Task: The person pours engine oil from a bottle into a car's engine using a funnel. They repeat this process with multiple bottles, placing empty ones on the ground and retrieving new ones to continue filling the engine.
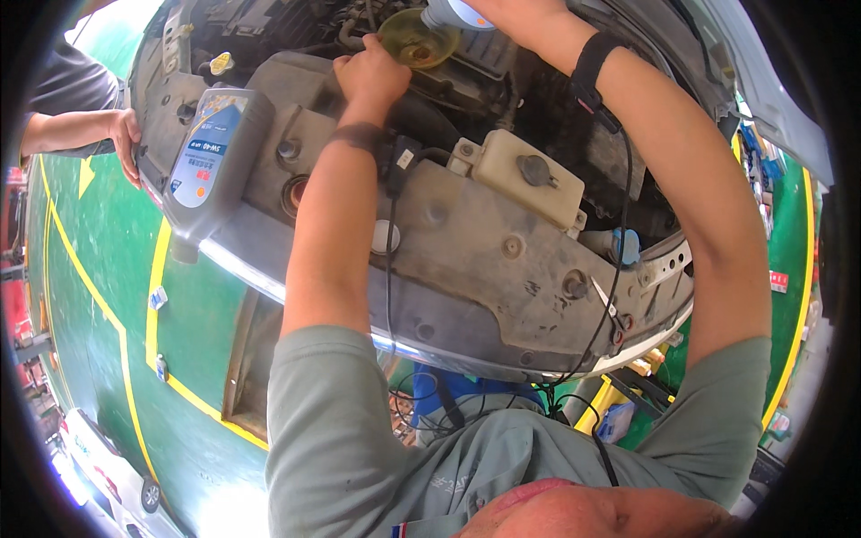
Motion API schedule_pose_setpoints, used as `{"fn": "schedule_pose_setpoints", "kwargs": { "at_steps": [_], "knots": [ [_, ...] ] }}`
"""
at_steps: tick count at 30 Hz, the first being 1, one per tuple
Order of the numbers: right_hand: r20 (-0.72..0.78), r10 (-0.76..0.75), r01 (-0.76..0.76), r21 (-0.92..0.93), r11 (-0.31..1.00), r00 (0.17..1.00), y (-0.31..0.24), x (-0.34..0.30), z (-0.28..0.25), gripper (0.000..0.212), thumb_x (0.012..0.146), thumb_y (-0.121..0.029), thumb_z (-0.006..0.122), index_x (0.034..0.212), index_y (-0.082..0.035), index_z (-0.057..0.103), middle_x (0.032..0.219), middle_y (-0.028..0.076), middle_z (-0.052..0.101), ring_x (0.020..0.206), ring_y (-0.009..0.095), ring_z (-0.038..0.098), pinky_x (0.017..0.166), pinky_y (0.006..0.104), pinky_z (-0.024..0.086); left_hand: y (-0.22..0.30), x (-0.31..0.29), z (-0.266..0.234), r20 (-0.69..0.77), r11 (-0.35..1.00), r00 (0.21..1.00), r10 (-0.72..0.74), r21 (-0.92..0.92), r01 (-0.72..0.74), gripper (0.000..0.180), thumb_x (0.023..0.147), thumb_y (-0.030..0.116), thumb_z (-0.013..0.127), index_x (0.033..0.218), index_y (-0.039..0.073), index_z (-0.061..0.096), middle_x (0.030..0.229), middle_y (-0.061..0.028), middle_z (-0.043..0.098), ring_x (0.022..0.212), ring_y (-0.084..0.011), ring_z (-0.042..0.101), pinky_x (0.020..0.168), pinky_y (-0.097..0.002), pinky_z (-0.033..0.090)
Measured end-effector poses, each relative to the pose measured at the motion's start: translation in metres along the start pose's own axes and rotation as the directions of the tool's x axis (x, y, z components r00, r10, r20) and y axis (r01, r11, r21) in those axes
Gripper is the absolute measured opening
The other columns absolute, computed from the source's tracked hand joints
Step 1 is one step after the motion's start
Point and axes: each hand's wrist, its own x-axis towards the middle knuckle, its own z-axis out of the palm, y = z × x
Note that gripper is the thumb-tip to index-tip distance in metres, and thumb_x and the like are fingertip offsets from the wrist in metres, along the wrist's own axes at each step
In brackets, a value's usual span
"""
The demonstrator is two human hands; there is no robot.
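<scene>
My left hand [372, 76] is closed at the near left rim of a yellowish translucent funnel [446, 49], which sits over the engine with dark liquid at its bottom. My right hand [520, 16] reaches to the top edge of the picture, its fingers partly cut off. It grips a light-coloured oil bottle [453, 13], tilted with its lower part over the funnel. A second oil bottle [215, 148], grey with a blue and white label, lies on the front panel left of my left forearm. Beside that forearm is a round white cap [386, 236].
A beige coolant tank [529, 179] with a black cap sits between my arms. Near the right headlamp is a blue reservoir cap [626, 246]; red-handled scissors [619, 327] lie at the front edge. Another person's hand [126, 143] rests on the car's left side. Cables hang from my wrists.
</scene>
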Motion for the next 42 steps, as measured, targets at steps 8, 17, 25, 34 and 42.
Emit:
{"fn": "schedule_pose_setpoints", "kwargs": {
  "at_steps": [8, 17, 25, 34, 42],
  "knots": [
    [-0.126, -0.043, 0.029, -0.112, 0.993, 0.991, 0.013, 0.003, -0.009, 0.054, 0.103, -0.029, 0.053, 0.156, -0.018, 0.046, 0.151, 0.013, 0.051, 0.144, 0.034, 0.042, 0.127, 0.0552, 0.020, 0.001, 0.000, -0.002, 0.007, 1.000, 1.000, -0.006, -0.002, 0.006, 0.062, 0.082, 0.031, 0.064, 0.138, 0.009, 0.051, 0.102, -0.0137, 0.079, 0.101, -0.0273, 0.075, 0.102, -0.0409, 0.037],
    [-0.263, -0.077, 0.047, -0.118, 0.992, 0.962, 0.017, 0.014, -0.009, 0.051, 0.101, -0.026, 0.052, 0.151, -0.018, 0.051, 0.151, 0.011, 0.051, 0.145, 0.033, 0.041, 0.128, 0.0537, 0.018, -0.001, 0.000, -0.002, 0.004, 1.000, 1.000, -0.015, 0.007, 0.015, 0.063, 0.081, 0.031, 0.065, 0.138, 0.008, 0.050, 0.103, -0.0147, 0.079, 0.103, -0.0278, 0.075, 0.103, -0.0418, 0.037],
    [-0.244, -0.074, 0.041, -0.136, 0.990, 0.967, 0.014, 0.023, -0.011, 0.053, 0.101, -0.026, 0.051, 0.154, -0.020, 0.048, 0.157, 0.007, 0.047, 0.150, 0.030, 0.036, 0.130, 0.0537, 0.013, 0.002, 0.002, -0.004, 0.038, 1.000, 0.999, -0.001, 0.002, 0.001, 0.065, 0.080, 0.031, 0.065, 0.139, 0.009, 0.049, 0.103, -0.0148, 0.079, 0.104, -0.0281, 0.074, 0.103, -0.0416, 0.037],
    [-0.099, -0.077, 0.058, -0.178, 0.982, 0.992, 0.020, 0.020, -0.022, 0.058, 0.103, -0.029, 0.050, 0.160, -0.022, 0.041, 0.164, 0.005, 0.039, 0.155, 0.029, 0.029, 0.130, 0.0542, 0.008, 0.009, 0.003, -0.003, 0.012, 1.000, 1.000, 0.015, -0.017, -0.015, 0.065, 0.080, 0.029, 0.063, 0.140, 0.009, 0.048, 0.106, -0.0158, 0.079, 0.107, -0.0278, 0.074, 0.104, -0.0412, 0.036],
    [-0.127, -0.082, 0.059, -0.174, 0.983, 0.988, 0.019, 0.026, -0.022, 0.059, 0.103, -0.030, 0.049, 0.161, -0.023, 0.039, 0.165, 0.005, 0.037, 0.156, 0.028, 0.027, 0.130, 0.0544, 0.006, 0.000, 0.001, -0.004, 0.035, 1.000, 0.999, -0.021, 0.006, 0.020, 0.065, 0.081, 0.030, 0.063, 0.141, 0.010, 0.048, 0.107, -0.0151, 0.079, 0.108, -0.0276, 0.073, 0.105, -0.0414, 0.035]
  ]
}}
